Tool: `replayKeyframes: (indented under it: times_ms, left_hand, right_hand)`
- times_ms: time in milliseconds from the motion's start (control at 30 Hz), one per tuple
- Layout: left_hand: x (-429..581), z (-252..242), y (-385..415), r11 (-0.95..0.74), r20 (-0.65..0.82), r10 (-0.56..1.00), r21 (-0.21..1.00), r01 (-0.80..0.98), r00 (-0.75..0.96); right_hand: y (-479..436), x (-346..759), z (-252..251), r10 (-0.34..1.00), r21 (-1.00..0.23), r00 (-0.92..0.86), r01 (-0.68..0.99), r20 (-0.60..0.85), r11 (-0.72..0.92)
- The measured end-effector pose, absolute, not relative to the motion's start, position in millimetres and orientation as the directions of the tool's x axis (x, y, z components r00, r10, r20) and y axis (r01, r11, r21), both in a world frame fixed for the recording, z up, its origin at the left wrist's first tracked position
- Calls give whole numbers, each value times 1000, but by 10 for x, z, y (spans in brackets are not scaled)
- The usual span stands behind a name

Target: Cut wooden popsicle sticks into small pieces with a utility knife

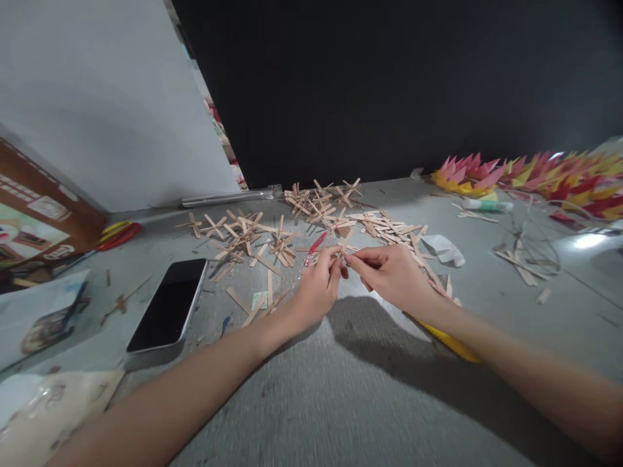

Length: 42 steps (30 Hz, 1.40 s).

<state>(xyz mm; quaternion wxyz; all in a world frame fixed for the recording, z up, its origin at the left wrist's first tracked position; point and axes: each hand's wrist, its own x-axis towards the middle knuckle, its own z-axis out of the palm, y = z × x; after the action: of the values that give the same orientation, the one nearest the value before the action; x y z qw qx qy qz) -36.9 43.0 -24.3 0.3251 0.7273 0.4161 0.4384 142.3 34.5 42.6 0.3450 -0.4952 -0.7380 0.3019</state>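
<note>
Just beyond the middle of the grey surface, my left hand (317, 285) is closed in a pinch on a wooden craft stick (347, 239) that points up and away. My right hand (392, 275) meets it from the other side, thumb and finger pinched at the same stick's lower end. Fingers cover where the held piece may cross another stick. Behind my hands lies a pile of loose craft sticks (389, 227). Sticks joined in star shapes (243, 233) are heaped to the left, with more stars (318, 200) at the back. A red pen-like tool (318, 242) rests near my left fingers.
To the left are a phone (169, 305), a brown printed box (43, 214) and a plastic packet (53, 412). On the right lie a crumpled white tissue (444, 250), a glue stick (487, 205) and pink-yellow paper crowns (467, 176). A yellow strip (448, 340) sits under my right forearm.
</note>
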Motion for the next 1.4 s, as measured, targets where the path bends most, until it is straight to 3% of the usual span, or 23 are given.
replayKeyframes:
  times_ms: [267, 467, 633, 833, 1033, 1400]
  left_hand:
    - [-380, -306, 423, -541, 424, 839, 712, 447, 340]
    - [-389, -317, 436, -554, 428, 831, 701, 449, 356]
    - [-395, -289, 419, -547, 405, 832, 713, 439, 379]
    - [-381, -315, 417, -507, 397, 861, 714, 484, 317]
    - [-400, -353, 423, -589, 410, 804, 655, 474, 431]
    - [-402, -328, 431, -533, 392, 841, 718, 448, 372]
  right_hand:
    - [330, 1415, 491, 967, -782, -240, 585, 87, 216]
    - [364, 1442, 479, 953, -744, -270, 607, 138, 279]
    - [387, 1480, 497, 946, -747, -311, 608, 88, 269]
    - [368, 1435, 356, 919, -686, -319, 617, 231, 386]
    - [408, 1452, 307, 931, -661, -309, 661, 191, 355]
    - [336, 1446, 504, 931, -512, -328, 779, 158, 361]
